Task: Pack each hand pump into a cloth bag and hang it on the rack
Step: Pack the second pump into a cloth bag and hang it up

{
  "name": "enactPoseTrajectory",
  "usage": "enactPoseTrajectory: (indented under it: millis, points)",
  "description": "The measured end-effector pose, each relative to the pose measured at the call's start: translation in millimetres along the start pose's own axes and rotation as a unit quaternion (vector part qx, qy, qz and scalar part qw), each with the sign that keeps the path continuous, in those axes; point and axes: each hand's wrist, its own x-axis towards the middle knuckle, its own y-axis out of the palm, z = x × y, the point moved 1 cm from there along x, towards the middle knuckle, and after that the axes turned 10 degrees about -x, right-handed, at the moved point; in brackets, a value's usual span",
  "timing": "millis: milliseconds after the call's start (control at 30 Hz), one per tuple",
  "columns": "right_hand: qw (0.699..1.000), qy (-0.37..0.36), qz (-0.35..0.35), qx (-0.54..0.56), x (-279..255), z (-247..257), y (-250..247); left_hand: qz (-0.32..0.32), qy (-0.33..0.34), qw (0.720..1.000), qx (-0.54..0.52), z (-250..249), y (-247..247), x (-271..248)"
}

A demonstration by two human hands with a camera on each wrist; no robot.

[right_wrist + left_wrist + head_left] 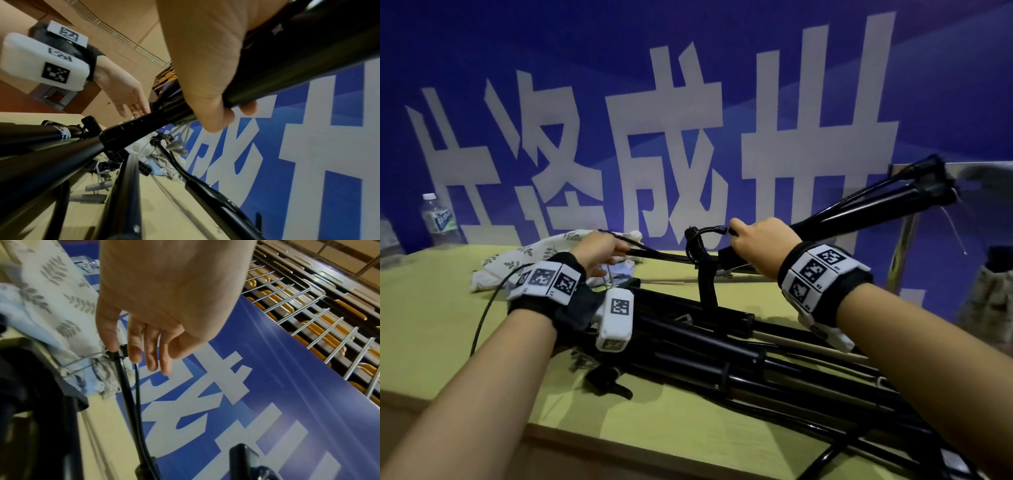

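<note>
My right hand (pixel 751 241) grips the barrel of a black hand pump (pixel 859 212) and holds it tilted above the table, its far end up to the right. In the right wrist view the fingers (pixel 246 107) curl round the barrel (pixel 298 65). My left hand (pixel 616 251) pinches the end of that pump's thin black hose (pixel 127 386) between thumb and forefinger, just beside the cloth bag. The cloth bag (pixel 534 253), white with grey leaf print, lies crumpled on the table by the banner; its mouth is not visible.
Several more black pumps (pixel 722 342) lie piled on the yellow-green table (pixel 431 308) under my forearms. A water bottle (pixel 438 219) stands at the back left. A blue banner (pixel 688 85) closes the far side. A metal rack post (pixel 904 240) and a hanging printed bag (pixel 989 298) are at the right.
</note>
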Motion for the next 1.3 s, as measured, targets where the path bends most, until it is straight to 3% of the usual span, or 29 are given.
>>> enactPoseTrajectory:
  millis: [233, 367, 467, 600, 700, 900, 1000, 1100, 1233, 1300]
  points:
    - [1.0, -0.011, 0.0, 0.011, 35, 20, -1, -0.119, -0.03, 0.975, 0.184, 27, -41, 31]
    - [1.0, -0.016, -0.003, 0.026, 59, 28, -5, -0.117, -0.056, 0.954, 0.271, 33, -55, 53]
    - [0.999, -0.028, 0.002, 0.029, 75, 35, -5, -0.1, -0.031, 0.913, 0.393, 51, -74, 88]
    - [0.999, -0.038, 0.014, 0.02, 91, 40, -1, -0.126, -0.048, 0.896, 0.422, 44, -76, 106]
    - [0.999, -0.037, 0.018, 0.024, 100, 39, 4, -0.15, -0.051, 0.867, 0.472, 30, -71, 117]
    - [0.999, -0.03, 0.025, 0.034, 109, 36, 15, -0.108, -0.033, 0.798, 0.591, 26, -68, 144]
    - [0.999, -0.026, 0.029, 0.035, 112, 34, 23, -0.128, -0.049, 0.806, 0.576, 42, -79, 161]
    - [0.999, -0.018, 0.029, 0.04, 113, 32, 27, -0.156, -0.014, 0.823, 0.546, 39, -76, 160]
    - [0.998, 0.005, 0.026, 0.052, 113, 30, 26, -0.298, 0.112, 0.836, 0.447, 13, -80, 148]
    - [0.998, 0.014, 0.024, 0.053, 112, 29, 24, -0.324, 0.182, 0.85, 0.373, -6, -86, 139]
